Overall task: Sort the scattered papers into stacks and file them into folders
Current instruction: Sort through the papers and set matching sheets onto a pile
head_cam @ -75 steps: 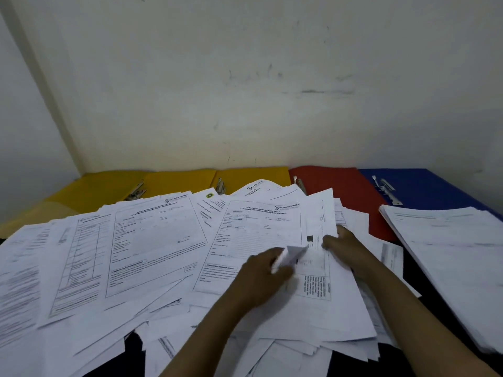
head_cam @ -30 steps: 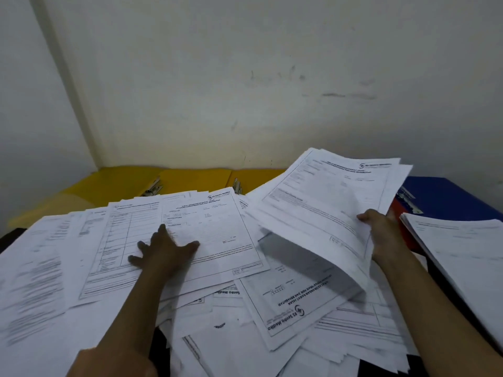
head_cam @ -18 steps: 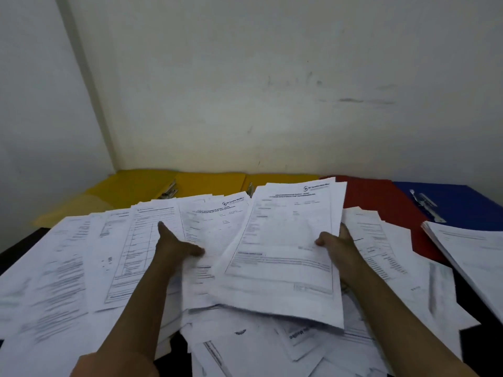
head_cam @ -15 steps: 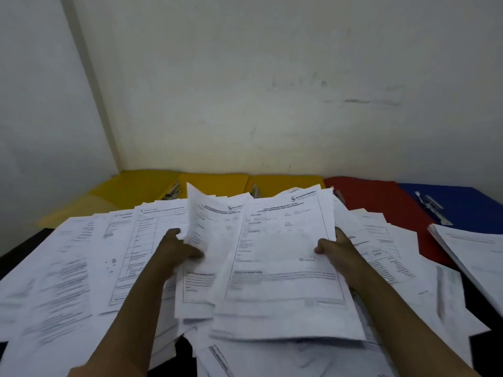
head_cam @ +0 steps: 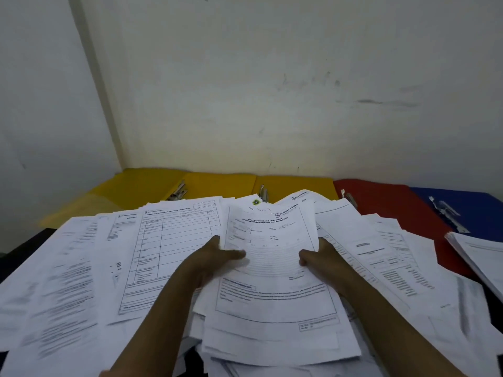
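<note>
At desk centre, a bundle of forms (head_cam: 272, 268) was pinched from both sides.

Left hand (head_cam: 209, 263) at 9 o'clock and right hand (head_cam: 319, 261) at 3 o'clock each closed on an edge, thumbs on top, probably to square the sheets into one stack. Scattered papers (head_cam: 81, 268) spread out toward 9 and 3. Yellow folders (head_cam: 217, 183), red folder (head_cam: 381, 200) and blue folder (head_cam: 468, 205) lay open along 12 o'clock, unfilled; another stack (head_cam: 481, 254) sat at 3.

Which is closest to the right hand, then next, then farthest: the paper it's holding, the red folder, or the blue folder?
From the right hand:
1. Held paper, touching it, in the middle.
2. Red folder, farther back and to the right.
3. Blue folder, farthest, at the far right by the wall.
</note>
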